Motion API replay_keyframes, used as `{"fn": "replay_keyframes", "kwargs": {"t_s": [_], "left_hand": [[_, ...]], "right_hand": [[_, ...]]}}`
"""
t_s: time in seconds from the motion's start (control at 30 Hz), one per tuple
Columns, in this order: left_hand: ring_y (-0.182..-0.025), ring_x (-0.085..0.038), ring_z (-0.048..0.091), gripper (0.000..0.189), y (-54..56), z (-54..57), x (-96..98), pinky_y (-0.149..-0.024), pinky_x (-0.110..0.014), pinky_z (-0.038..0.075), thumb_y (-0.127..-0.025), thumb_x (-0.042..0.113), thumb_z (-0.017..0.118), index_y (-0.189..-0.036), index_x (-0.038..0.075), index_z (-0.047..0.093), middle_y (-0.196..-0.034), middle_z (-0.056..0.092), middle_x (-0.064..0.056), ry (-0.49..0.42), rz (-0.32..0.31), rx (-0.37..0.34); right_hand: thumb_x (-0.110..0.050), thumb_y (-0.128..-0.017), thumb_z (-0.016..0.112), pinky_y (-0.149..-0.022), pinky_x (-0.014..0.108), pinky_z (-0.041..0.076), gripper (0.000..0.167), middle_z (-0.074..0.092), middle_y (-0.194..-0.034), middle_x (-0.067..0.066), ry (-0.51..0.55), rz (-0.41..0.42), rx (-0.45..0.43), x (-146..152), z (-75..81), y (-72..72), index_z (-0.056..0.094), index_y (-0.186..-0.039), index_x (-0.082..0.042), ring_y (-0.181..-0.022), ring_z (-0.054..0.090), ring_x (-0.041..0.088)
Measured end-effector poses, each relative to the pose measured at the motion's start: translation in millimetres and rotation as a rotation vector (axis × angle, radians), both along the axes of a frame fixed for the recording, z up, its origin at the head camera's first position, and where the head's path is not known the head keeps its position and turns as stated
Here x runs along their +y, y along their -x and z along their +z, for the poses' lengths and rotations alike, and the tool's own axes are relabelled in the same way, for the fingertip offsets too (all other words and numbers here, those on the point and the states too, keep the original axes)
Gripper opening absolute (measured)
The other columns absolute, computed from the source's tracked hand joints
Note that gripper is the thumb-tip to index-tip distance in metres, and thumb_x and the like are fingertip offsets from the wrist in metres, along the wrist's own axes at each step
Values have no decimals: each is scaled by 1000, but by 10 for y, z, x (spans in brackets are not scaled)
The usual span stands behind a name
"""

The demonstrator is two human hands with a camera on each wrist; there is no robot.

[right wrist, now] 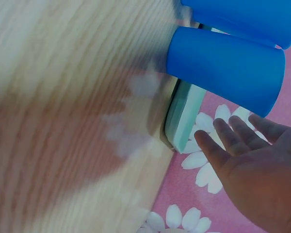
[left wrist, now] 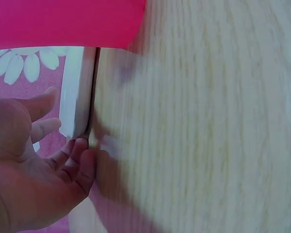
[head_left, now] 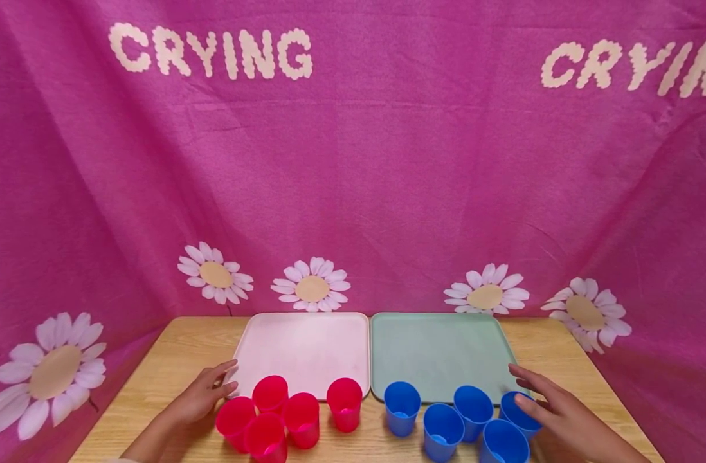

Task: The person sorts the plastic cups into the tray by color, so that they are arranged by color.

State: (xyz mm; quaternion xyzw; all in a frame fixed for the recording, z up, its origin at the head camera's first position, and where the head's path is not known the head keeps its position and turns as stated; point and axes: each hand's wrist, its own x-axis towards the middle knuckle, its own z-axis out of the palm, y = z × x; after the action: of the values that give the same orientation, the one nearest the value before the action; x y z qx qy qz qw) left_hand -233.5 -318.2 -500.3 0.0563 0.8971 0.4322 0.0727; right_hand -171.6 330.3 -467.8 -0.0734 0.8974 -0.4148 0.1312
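My left hand is at the left edge of a pale pink tray, its fingertips by the near corner. In the left wrist view its lower fingers are bent and appear to touch the tray's edge; it holds nothing. Several red cups stand upright in front of that tray, to the hand's right. My right hand hovers with spread, fairly straight fingers beside the rightmost blue cup. A gap shows between fingers and cup in the right wrist view. Several blue cups stand before the green tray.
Both trays lie side by side at the back of the wooden table, almost touching. Behind them hangs a magenta cloth with white flowers and lettering, which also covers both sides.
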Motion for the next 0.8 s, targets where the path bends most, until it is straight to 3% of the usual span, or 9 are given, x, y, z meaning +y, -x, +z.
{"fn": "replay_keyframes", "kwargs": {"t_s": [0.17, 0.53, 0.8], "left_hand": [[-120, -38, 50, 55, -10, -45, 15, -105, -52, 43, -96, 11, 71, -142, -12, 52, -129, 50, -27, 8, 59, 11], [-107, -32, 60, 46, 53, -124, 35, -96, -47, 50, -87, 12, 81, -126, -7, 67, -114, 62, -17, 150, 116, 130], [-107, -33, 62, 48, 92, -184, 38, -94, -49, 51, -84, 19, 85, -125, -2, 71, -115, 65, -16, 212, 160, 134]], "right_hand": [[-32, -108, 52, -97, 63, 53, 68, 31, -158, 36, 77, 13, -51, 49, -33, -31, 26, -159, 3, -140, 33, 62], [-34, -111, 45, -103, 74, 41, 67, 14, -164, 36, 234, 27, -212, 129, -114, -59, 18, -162, 0, -145, 13, 66], [-27, -109, 51, -103, 69, 45, 65, 23, -162, 37, 226, 68, -138, 156, -172, -76, 24, -160, 2, -143, 20, 66]]}}
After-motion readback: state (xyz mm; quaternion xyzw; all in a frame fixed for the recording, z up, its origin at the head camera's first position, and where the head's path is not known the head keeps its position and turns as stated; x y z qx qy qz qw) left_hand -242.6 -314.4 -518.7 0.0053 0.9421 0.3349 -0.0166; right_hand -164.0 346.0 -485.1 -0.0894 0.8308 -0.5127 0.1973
